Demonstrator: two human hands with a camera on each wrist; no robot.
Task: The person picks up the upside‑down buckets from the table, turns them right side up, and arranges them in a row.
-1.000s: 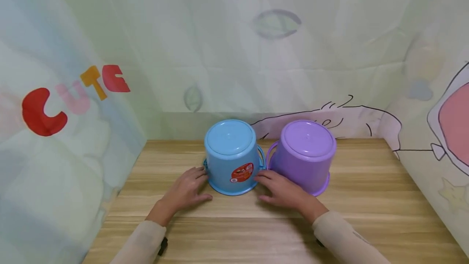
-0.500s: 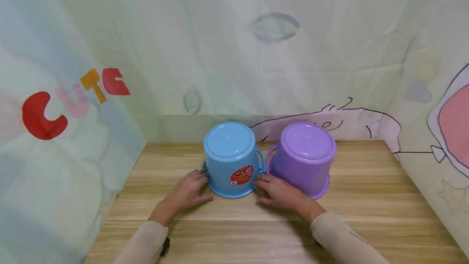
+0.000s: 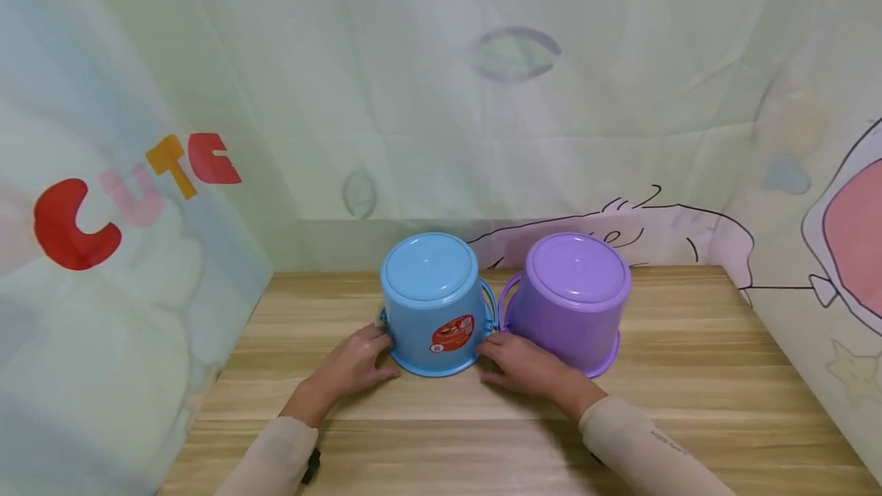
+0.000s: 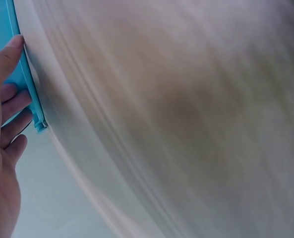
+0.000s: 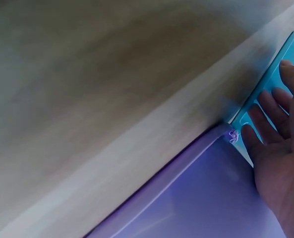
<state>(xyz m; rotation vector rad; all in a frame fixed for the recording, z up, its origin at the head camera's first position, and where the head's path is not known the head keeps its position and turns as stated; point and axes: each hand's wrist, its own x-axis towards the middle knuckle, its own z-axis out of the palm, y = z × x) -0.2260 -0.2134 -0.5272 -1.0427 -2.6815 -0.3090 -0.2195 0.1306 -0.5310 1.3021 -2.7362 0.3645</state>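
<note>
Corner lined with pale printed cloth (image 3: 413,98); a red C (image 3: 57,226) is printed on the left side, a cartoon figure (image 3: 668,236) at the back. Below it, a wood-grain counter (image 3: 441,450).

Two buckets are set upside down toward the rear of the counter: blue bucket (image 3: 427,316) near the middle, purple bucket (image 3: 570,308) just beside it on the right. Bases up, rims down, probably placed so because steady footing is given by the wide mouth. Both handles are swung out into the gap between; whether they touch can't be made out.

The blue bucket is flanked low, near its rim, by both hands. Its left side is touched by the left hand (image 3: 353,366), fingers (image 4: 18,104) laid along the wall by the handle mount, thumb at the rim. The same is done on the other side by the right hand (image 3: 527,367), which is placed in front of the purple bucket. No clenching seen; fingers of both hands look relaxed, no firm grip shown. Contact is likely kept even so that sliding or tipping is avoided.

Containers: a red oval label (image 3: 452,334) is stuck on the blue bucket's front. Insides are hidden by the downturned mouths; contents can't be told.
</note>
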